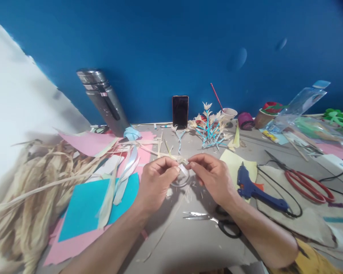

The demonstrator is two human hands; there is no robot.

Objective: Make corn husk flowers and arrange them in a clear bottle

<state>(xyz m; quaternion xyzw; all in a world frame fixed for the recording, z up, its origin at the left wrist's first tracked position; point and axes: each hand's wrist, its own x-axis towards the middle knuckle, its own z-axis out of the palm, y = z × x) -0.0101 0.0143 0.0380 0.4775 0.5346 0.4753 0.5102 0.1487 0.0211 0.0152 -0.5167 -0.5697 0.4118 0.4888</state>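
Note:
My left hand (161,179) pinches a small whitish strip (183,169) between thumb and fingertips above the middle of the table. Close by on the right, my right hand (210,173) has its thumb and forefinger pressed together at the strip's other side; what lies between them is too small to make out. A clear round ring-shaped object (180,185) shows just under the fingertips, partly hidden. Below my right hand lie scissors with black handles (230,228). Beyond the hands stand a small twisted stem (179,142) and a blue-stemmed bunch of pale husk flowers (208,131).
Dried husks (31,198) and a turquoise sheet (82,205) cover the left side. A flask (105,101) and a phone (180,112) stand by the wall. To the right lie a blue glue gun (260,192), red-handled scissors (305,184) and a plastic bottle (300,102).

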